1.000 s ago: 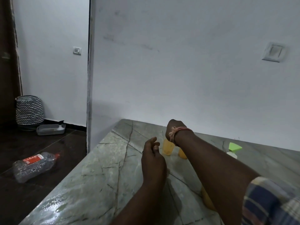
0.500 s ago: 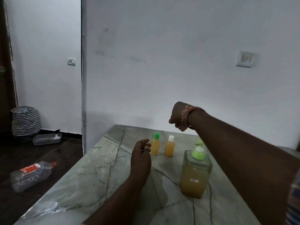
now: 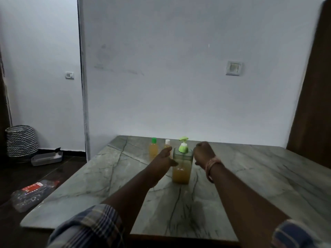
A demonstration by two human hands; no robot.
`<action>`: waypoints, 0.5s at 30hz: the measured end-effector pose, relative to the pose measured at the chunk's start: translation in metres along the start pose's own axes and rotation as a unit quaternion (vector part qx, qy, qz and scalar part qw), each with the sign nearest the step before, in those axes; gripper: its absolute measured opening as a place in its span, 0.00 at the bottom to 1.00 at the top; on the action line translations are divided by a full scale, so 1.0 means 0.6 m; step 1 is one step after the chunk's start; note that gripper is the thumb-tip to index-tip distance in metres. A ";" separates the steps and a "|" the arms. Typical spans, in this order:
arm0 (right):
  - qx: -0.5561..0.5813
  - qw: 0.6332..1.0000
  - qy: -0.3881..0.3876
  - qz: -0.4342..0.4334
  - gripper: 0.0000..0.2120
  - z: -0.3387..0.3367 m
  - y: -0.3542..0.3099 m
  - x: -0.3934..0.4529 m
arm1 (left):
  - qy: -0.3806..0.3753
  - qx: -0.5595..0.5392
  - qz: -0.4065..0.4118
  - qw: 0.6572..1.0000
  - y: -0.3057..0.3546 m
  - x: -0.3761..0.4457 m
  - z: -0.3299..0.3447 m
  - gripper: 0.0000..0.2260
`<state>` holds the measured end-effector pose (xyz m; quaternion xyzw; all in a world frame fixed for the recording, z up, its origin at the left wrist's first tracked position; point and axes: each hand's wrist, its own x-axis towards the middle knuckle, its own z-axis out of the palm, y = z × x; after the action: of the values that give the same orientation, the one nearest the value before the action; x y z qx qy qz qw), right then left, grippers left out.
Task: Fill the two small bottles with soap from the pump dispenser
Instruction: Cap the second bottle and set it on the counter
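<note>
Guessing the risk is knocking the dispenser (image 3: 181, 163) over, since the left hand (image 3: 163, 159), fingers loose, sits just left of it, the empty clenched right hand (image 3: 204, 153) flanks it, and both capped bottles (image 3: 153, 149) stand just behind.

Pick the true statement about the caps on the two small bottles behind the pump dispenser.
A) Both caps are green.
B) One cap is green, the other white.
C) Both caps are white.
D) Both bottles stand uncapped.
B: the left small bottle wears a green cap, and the right small bottle, partly hidden by the left hand, wears a white one.
</note>
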<state>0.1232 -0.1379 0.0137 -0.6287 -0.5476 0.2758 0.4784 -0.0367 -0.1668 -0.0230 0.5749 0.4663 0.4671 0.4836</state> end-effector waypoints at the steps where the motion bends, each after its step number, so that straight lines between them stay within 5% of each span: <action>1: 0.004 1.000 -0.020 0.007 0.20 0.006 0.008 -0.019 | -0.005 -0.006 0.003 1.000 -0.002 -0.011 0.012 0.32; 5: 0.027 0.994 -0.103 -0.024 0.28 0.037 0.055 -0.067 | 0.032 0.031 0.046 0.998 -0.019 -0.024 0.047 0.22; 10: 0.022 0.995 -0.073 -0.062 0.32 0.042 0.068 -0.059 | 0.130 0.104 0.084 0.983 -0.021 -0.007 0.062 0.23; 15: 0.011 0.996 -0.050 -0.080 0.31 0.034 0.069 0.000 | 0.124 0.067 0.076 0.987 -0.037 0.079 0.054 0.21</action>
<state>0.1229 -0.1292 -0.0314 -0.5633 -0.6160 0.2738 0.4778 -0.0007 -0.1215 -0.0443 0.5771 0.5080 0.5379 0.3458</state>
